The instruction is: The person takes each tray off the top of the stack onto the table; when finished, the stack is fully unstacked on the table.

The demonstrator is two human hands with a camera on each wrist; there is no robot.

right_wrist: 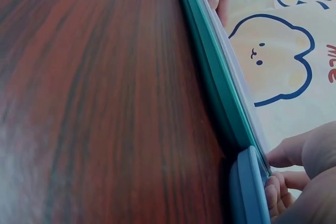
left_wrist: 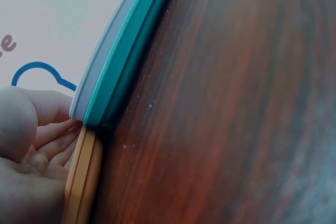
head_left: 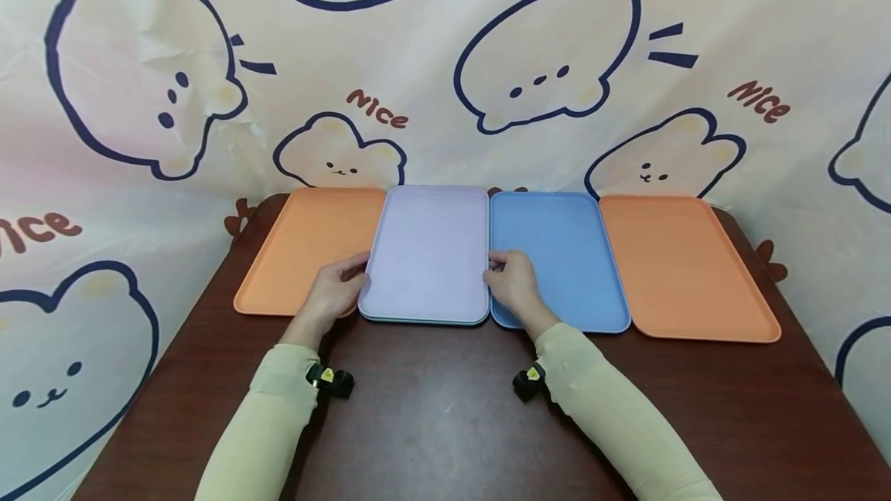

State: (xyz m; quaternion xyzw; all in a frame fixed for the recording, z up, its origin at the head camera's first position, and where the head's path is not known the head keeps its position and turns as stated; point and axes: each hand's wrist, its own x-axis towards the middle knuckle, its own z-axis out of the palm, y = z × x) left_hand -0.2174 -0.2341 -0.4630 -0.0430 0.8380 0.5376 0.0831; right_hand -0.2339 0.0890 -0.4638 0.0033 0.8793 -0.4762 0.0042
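A lavender tray (head_left: 427, 253) lies stacked on a green tray (left_wrist: 123, 59), whose side shows below it in both wrist views. My left hand (head_left: 332, 289) grips the lavender tray's left edge, above the neighbouring left orange tray (head_left: 306, 242). On the opposite side my right hand (head_left: 513, 281) holds the lavender tray's right edge, over the blue tray (head_left: 567, 269). In the right wrist view the thumb and fingers meet that rim (right_wrist: 266, 156). How far the fingertips reach under the rim is partly hidden.
Another orange tray (head_left: 689, 269) lies at the far right, beside the blue one. All the trays stand in a row along the back of the dark wooden table (head_left: 431, 408). Behind hangs a cartoon-printed cloth (head_left: 431, 60).
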